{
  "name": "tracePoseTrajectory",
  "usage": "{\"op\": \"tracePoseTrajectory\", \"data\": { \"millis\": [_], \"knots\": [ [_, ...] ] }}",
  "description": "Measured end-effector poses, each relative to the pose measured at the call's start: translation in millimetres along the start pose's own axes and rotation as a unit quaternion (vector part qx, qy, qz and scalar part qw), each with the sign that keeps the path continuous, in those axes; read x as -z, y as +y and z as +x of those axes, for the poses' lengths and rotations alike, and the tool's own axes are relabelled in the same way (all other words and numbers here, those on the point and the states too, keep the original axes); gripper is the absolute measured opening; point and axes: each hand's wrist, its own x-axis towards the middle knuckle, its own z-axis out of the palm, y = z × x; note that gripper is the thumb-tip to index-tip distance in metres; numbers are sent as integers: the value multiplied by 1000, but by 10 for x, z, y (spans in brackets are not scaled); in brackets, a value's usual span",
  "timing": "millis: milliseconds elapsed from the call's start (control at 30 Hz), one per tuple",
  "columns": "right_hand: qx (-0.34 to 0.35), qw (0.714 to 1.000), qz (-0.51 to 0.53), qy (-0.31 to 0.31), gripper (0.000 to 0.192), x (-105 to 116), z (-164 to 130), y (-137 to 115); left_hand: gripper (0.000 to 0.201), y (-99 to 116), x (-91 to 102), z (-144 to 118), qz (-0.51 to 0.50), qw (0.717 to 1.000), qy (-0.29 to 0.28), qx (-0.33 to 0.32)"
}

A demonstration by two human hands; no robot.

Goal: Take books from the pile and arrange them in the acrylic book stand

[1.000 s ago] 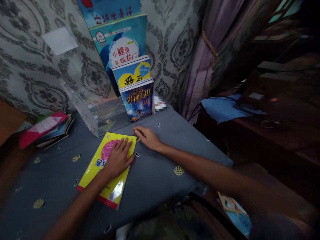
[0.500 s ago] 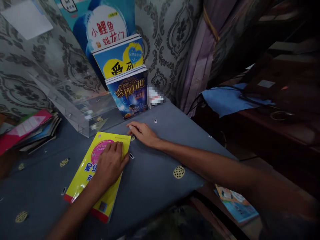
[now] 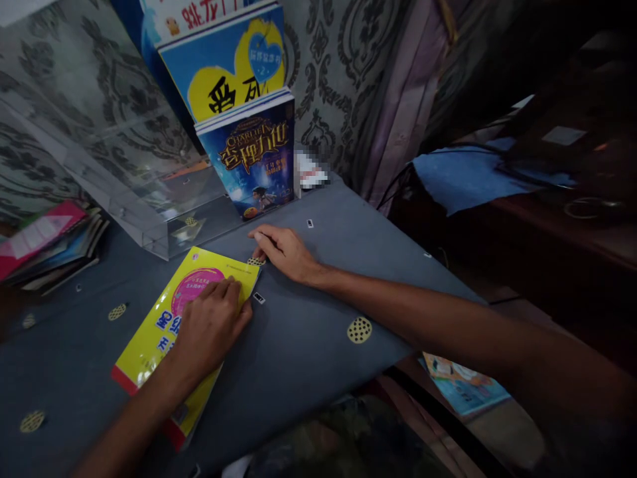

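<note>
On the tabletop [image 3: 293, 352], the yellow book [image 3: 162, 324] is lying under the left hand [image 3: 212, 320], its long axis slanting away rightward; that hand is resting unclasped; the right hand [image 3: 288, 254] is lying half-curled, empty, beside the far corner.

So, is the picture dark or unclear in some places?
Yes. Head view: dim light, right side nearly black; head view: the pile at left looks slightly soft; head view: yellow book stands out bright, pixelated patch beside the dark-blue book.
</note>
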Motion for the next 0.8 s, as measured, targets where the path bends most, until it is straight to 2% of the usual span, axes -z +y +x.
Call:
{"op": "tracePoseTrajectory", "data": {
  "millis": [133, 300, 533, 800],
  "knots": [
    [0, 1000, 2, 11, 29, 4, 4, 14, 19, -11, 40, -7, -4, 1000, -5, -12],
    [15, 1000, 3, 12, 32, 14, -13, -15, 24, -103, -18, -14, -32, 998, 43, -28],
    [38, 999, -6, 22, 31, 30, -35, -43, 35, -175, -55, -29, -60, 996, 63, -34],
    [53, 998, -4, 19, 35, 23, -56, -39, 37, -175, -9, -29, -56, 998, 29, -14]
  ]
}}
